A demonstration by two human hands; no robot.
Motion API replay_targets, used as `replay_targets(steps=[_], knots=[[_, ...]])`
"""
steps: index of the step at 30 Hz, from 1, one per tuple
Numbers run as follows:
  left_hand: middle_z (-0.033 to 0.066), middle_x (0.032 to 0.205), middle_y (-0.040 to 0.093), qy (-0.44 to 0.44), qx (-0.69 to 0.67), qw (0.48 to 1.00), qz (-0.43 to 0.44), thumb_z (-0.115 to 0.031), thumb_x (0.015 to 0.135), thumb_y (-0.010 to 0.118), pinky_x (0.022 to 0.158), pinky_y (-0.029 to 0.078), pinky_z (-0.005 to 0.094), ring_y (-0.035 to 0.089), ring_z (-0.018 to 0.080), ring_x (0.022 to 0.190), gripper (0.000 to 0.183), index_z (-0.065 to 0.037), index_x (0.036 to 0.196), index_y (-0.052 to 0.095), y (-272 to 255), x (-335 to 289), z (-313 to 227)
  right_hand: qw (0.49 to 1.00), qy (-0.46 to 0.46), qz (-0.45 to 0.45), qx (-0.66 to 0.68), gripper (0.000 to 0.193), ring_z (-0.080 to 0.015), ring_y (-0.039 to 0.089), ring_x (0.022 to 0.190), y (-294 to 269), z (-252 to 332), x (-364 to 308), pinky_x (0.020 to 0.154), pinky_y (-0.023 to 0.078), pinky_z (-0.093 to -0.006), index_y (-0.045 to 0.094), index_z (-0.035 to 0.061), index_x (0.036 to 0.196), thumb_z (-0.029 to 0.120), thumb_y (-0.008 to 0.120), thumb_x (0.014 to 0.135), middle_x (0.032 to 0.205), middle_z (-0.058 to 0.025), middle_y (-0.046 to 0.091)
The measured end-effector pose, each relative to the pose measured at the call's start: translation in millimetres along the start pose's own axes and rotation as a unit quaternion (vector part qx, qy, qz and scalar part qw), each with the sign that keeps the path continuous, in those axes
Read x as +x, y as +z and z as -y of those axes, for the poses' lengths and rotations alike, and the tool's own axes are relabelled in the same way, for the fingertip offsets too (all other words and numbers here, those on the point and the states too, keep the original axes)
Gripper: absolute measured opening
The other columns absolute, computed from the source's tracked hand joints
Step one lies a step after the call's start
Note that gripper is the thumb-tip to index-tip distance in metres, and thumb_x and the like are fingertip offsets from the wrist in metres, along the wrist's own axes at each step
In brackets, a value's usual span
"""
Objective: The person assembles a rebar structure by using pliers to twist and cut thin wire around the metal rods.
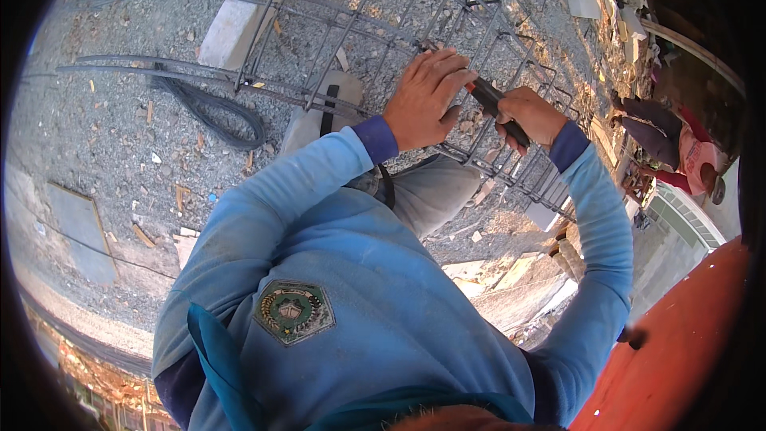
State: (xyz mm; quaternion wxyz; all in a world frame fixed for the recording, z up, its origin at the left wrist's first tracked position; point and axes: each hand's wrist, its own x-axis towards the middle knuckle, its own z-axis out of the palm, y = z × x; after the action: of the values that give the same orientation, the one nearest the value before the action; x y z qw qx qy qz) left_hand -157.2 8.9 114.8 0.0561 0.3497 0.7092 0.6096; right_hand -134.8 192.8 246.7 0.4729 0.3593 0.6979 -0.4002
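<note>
My right hand (pixel 530 116) is wrapped round the dark handles of a plier-like hand tool (pixel 484 95), which has an orange-red part near the middle. The tool slants up and left, and its front end runs under my left hand (pixel 427 100). My left fingers are bent over that end, with the thumb lower down and apart. Whatever they hold is hidden beneath them. Both hands are above a cage of steel reinforcing bars (pixel 383 29) tied with square stirrups. A dark tip shows just past my left fingers, too small to make out.
Long bars (pixel 152 66) stick out leftward from the cage. A concrete block (pixel 239 20) props it at the upper left. A loop of dark wire (pixel 215 116) lies on the gravel, near a flat board (pixel 82 231). Another person (pixel 678 144) is at the far right, above an orange-red surface (pixel 678 335).
</note>
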Motion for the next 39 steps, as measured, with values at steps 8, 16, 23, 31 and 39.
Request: replay_targets(steps=[8,16,23,31,39], knots=[[0.0092,0.114,0.055,0.165,0.093,0.980,0.067,-0.010,0.063,0.072,0.102,0.031,0.0523,0.048,0.0287,0.118,0.055,-0.010,0.114,0.054,31,14,29,0.993,-0.027,-0.063,0.095,0.025,-0.0197,0.055,0.044,37,-26,-1,0.040,0.044,-0.0352,0.056,-0.0041,0.072,0.018,0.052,0.082,0.058,-0.0107,0.055],[0.0159,0.079,0.063,-0.055,0.054,0.988,0.136,-0.014,0.063,0.070,0.068,0.050,0.0423,0.064,0.0342,0.076,0.033,-0.001,0.087,0.051,24,88,28,0.496,-0.304,-0.453,-0.676,0.035,-0.0201,0.055,0.081,-3,31,3,0.073,0.041,-0.0341,0.058,0.0108,0.110,0.014,0.062,0.075,0.086,-0.0022,0.056],[0.0152,0.073,0.064,-0.073,0.038,0.984,0.160,-0.017,0.067,0.067,0.064,0.050,0.0430,0.064,0.0359,0.072,0.034,0.002,0.090,0.052,29,106,33,0.506,-0.356,-0.382,-0.686,0.032,-0.0205,0.059,0.084,-53,34,31,0.073,0.043,-0.0356,0.058,0.0103,0.104,0.011,0.064,0.073,0.092,-0.0023,0.060],[0.0098,0.078,0.062,0.090,0.185,0.976,0.066,-0.018,0.066,0.068,0.074,0.049,0.0401,0.062,0.0312,0.081,0.035,-0.003,0.096,0.056,51,65,14,0.746,-0.183,-0.314,-0.558,0.026,-0.0337,0.064,0.076,-15,0,18,0.071,0.052,-0.0442,0.063,0.0079,0.092,0.016,0.068,0.068,0.082,-0.0140,0.065],[0.0098,0.081,0.065,0.033,0.150,0.947,0.281,-0.020,0.069,0.066,0.072,0.051,0.0430,0.064,0.0313,0.080,0.016,-0.009,0.080,0.064,60,61,15,0.853,-0.151,-0.326,-0.379,0.018,-0.0379,0.064,0.076,18,-50,36,0.074,0.052,-0.0454,0.067,0.0050,0.081,0.021,0.063,0.073,0.078,-0.0202,0.065]])
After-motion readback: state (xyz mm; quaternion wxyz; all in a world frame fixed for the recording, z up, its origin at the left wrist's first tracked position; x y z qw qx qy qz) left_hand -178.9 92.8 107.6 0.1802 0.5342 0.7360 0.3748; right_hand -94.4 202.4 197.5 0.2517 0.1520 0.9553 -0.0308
